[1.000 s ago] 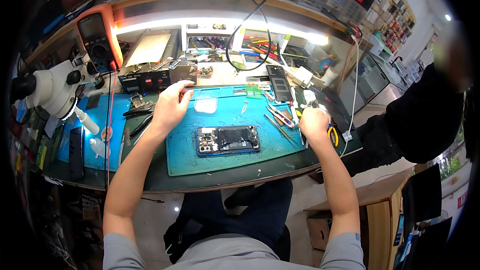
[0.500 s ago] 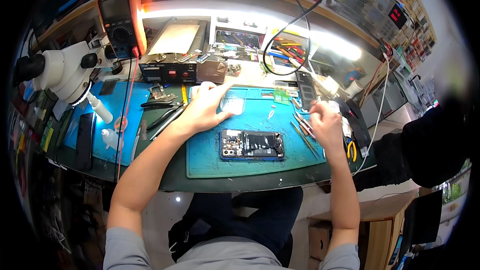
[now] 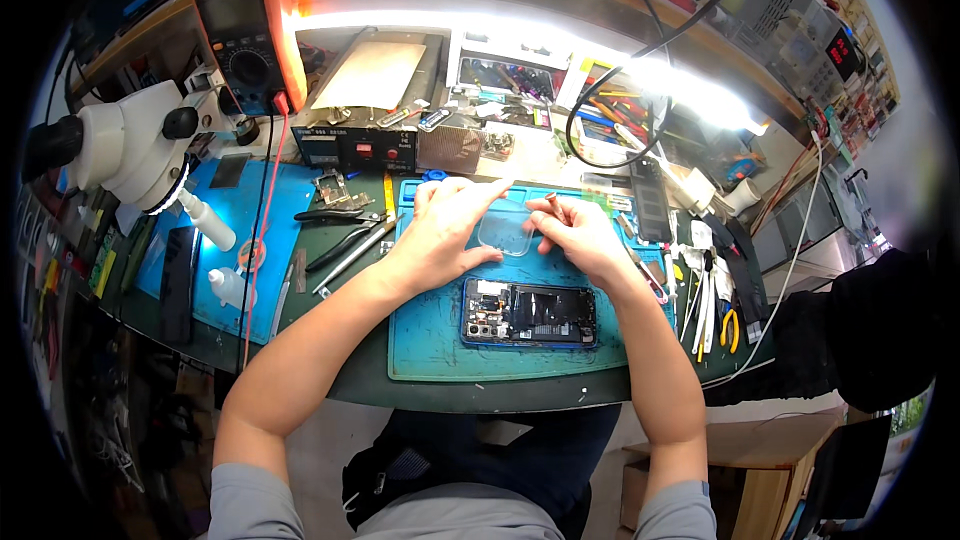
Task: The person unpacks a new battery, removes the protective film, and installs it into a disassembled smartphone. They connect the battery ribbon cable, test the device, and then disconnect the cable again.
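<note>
My left hand (image 3: 445,232) curves around the left side of a small clear plastic box (image 3: 506,233), thumb at its near edge and fingers at its far edge. On the box's right, my right hand (image 3: 585,238) is closed on a slim copper-coloured tool (image 3: 554,206). Only the tool's upper end shows; its tip is hidden, so its exact kind is unclear. Nearer to me, an opened smartphone (image 3: 530,313) lies flat with its circuit board and black battery exposed. It rests on a blue work mat (image 3: 430,355).
A microscope (image 3: 125,155) and an orange multimeter (image 3: 250,35) stand at the left. Behind my hands is a black bench unit (image 3: 355,148). Pliers (image 3: 340,240) lie left of the mat; yellow-handled pliers (image 3: 730,330) lie right. A black cable (image 3: 600,155) loops overhead.
My right hand has moved left from the tools at the mat's right side to the clear box, bringing the copper-coloured tool. My left hand stays by the box. The view has shifted slightly.
</note>
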### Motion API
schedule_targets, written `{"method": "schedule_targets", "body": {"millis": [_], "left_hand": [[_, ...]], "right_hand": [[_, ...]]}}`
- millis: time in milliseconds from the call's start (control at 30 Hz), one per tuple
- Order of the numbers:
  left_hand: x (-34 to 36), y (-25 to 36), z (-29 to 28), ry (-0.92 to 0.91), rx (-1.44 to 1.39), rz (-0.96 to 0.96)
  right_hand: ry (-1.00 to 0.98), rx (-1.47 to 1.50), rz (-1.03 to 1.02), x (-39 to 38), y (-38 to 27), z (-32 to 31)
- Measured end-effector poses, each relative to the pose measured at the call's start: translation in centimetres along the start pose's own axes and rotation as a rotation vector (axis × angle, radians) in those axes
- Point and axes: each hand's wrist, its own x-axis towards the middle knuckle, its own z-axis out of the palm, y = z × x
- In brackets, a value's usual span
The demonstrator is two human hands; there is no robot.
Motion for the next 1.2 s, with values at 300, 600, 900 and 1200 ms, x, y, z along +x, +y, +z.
{"method": "schedule_targets", "body": {"millis": [300,600,900,1200], "left_hand": [[-0.3,0.1,-0.1,0.057,-0.005,-0.041],[0.0,-0.7,0.6,0.213,0.053,-0.095],[-0.2,-0.7,0.4,0.243,0.052,-0.103],[-0.5,-0.4,0.0,0.197,0.059,-0.12]], "right_hand": [[0.04,0.047,-0.031,-1.3,-0.5,-0.4],[0.138,-0.177,-0.373,-3.9,-1.2,0.8],[0.127,-0.454,-0.523,-5.5,-2.9,1.8],[0.115,-0.57,-0.721,-4.6,-1.8,0.7]]}}
